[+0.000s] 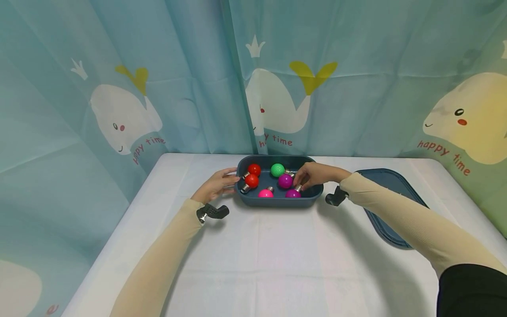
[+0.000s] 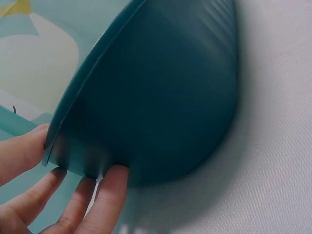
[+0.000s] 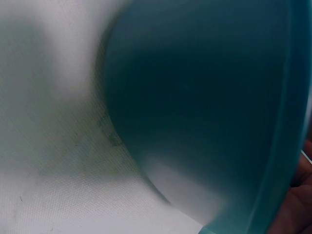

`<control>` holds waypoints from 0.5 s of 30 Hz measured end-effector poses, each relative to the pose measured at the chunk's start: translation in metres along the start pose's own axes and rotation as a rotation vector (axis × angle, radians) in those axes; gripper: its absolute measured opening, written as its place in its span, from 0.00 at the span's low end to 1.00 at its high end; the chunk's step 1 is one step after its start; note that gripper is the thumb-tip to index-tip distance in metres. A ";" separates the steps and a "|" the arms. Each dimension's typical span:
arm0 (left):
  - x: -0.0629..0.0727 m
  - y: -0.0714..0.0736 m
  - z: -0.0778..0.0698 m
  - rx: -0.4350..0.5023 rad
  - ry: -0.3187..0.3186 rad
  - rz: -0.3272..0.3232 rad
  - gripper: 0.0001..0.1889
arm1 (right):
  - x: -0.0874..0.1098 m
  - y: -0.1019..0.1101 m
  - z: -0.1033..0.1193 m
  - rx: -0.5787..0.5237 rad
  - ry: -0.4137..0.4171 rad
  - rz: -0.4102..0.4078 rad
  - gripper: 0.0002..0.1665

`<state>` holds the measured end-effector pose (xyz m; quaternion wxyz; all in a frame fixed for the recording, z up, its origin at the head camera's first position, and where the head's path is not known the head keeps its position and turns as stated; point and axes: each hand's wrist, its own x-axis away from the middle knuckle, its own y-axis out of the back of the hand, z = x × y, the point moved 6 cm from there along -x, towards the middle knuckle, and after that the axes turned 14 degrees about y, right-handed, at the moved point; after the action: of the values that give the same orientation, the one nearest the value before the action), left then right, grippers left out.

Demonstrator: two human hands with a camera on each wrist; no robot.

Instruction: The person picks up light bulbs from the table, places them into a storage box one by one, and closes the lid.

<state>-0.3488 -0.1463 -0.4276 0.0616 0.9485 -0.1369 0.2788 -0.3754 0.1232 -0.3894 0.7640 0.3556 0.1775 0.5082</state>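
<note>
A dark blue-grey bin [image 1: 277, 202] stands near the back of the table. In it lie several toy light bulbs with silver screw bases: red bulbs [image 1: 251, 181] at the left, a green bulb [image 1: 277, 170] at the back, a pink bulb [image 1: 266, 193] in front, and purple bulbs [image 1: 285, 181] to the right. My left hand [image 1: 217, 184] touches the bin's left end, its fingertips on the outer wall and rim in the left wrist view. My right hand [image 1: 314, 173] reaches over the right end and pinches the front purple bulb [image 1: 293, 193] by its base. In the right wrist view the bin wall hides most of that hand.
A flat dark blue tray [image 1: 390, 240] lies at the right on the white-covered table [image 1: 277, 264], partly under the right forearm. Light blue curtains [image 1: 198, 88] with printed whales hang directly behind the table and along its sides.
</note>
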 end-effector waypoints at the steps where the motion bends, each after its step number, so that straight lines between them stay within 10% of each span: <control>1: 0.000 0.000 0.000 0.000 0.000 0.000 0.31 | 0.000 0.000 0.000 -0.005 -0.007 0.000 0.14; 15: 0.000 0.000 0.000 -0.001 -0.003 -0.017 0.30 | 0.002 0.001 -0.001 -0.028 -0.024 0.004 0.18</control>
<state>-0.3488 -0.1466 -0.4275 0.0644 0.9500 -0.1294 0.2768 -0.3759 0.1253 -0.3896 0.7700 0.3515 0.1605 0.5078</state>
